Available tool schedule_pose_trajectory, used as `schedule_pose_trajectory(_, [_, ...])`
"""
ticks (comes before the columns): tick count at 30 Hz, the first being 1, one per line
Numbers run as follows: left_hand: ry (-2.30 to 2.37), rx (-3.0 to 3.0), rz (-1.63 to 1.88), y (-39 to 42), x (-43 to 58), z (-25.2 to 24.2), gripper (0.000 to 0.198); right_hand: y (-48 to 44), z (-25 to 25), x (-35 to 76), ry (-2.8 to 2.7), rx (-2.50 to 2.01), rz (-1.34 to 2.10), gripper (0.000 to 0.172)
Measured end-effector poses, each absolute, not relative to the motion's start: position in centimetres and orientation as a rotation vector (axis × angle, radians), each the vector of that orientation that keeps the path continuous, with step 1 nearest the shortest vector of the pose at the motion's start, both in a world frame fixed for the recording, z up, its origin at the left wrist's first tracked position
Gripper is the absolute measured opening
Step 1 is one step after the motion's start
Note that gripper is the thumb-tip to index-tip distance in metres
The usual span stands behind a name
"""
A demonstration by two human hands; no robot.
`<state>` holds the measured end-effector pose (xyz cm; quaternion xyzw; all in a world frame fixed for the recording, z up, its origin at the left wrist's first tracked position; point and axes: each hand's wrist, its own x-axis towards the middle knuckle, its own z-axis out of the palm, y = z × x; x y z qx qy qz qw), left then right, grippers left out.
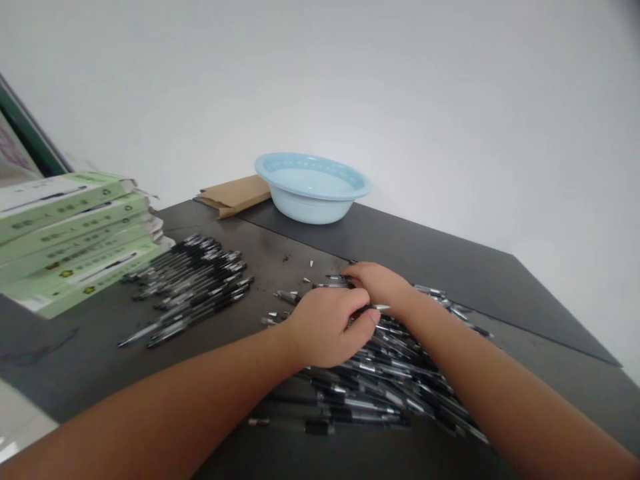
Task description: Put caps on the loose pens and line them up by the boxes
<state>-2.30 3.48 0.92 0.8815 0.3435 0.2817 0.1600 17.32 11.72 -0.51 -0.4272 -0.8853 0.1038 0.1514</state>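
My left hand (333, 327) is closed in a pinch over the pile, with the pale tip of a pen (383, 307) sticking out past its thumb and forefinger. Just beyond it, my right hand (379, 283) has its fingers curled down on a dark-tipped pen (336, 277) at the far edge of the pile; its fingertips are partly hidden. Beneath both hands and forearms spreads a loose pile of clear and black pens (400, 373), lying at mixed angles. Two small pale cone-shaped pieces (311, 264) lie behind the pile.
Left of the hands lies a second group of pens (200, 273), more nearly lined up. Green-and-white pen boxes (75, 233) are stacked at the far left. A light blue basin (313, 207) and a brown paper bag (237, 195) stand at the back of the dark table (480, 267), near the wall.
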Motion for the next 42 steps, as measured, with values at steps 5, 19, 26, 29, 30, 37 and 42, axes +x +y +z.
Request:
schedule_pose_trajectory(5, [1.022,2.539,0.781,3.4,-2.2,0.9,0.033,11.0,-0.1,18.2,-2.506,-1.239,0.235,0.015])
schedule_pose_trajectory(19, [0.825,2.699,0.608,4.0,-1.5,0.0,0.030,-4.2,-1.6,21.7,-1.372,-1.177,0.884,0.020])
schedule_pose_trajectory(26, [0.720,2.675,0.535,4.2,-1.2,0.0,0.030,-4.4,-3.1,22.0,-1.318,-1.259,0.836,0.022])
schedule_pose_trajectory(29, [0.725,2.659,0.514,4.4,-1.2,-0.2,0.028,-4.4,-3.1,21.8,-1.342,-1.257,0.854,0.020])
schedule_pose_trajectory(30, [0.721,2.652,0.509,4.5,-1.1,-0.3,0.027,-4.5,-3.1,21.7,-1.344,-1.247,0.860,0.019])
schedule_pose_trajectory(37, [0.712,2.637,0.491,4.5,-1.2,-0.6,0.029,-4.5,-2.8,21.9,-1.340,-1.256,0.822,0.018])
schedule_pose_trajectory(42, [0.746,2.605,0.465,4.8,-1.2,-0.8,0.031,-4.6,-3.2,22.0,-1.328,-1.295,0.869,0.020])
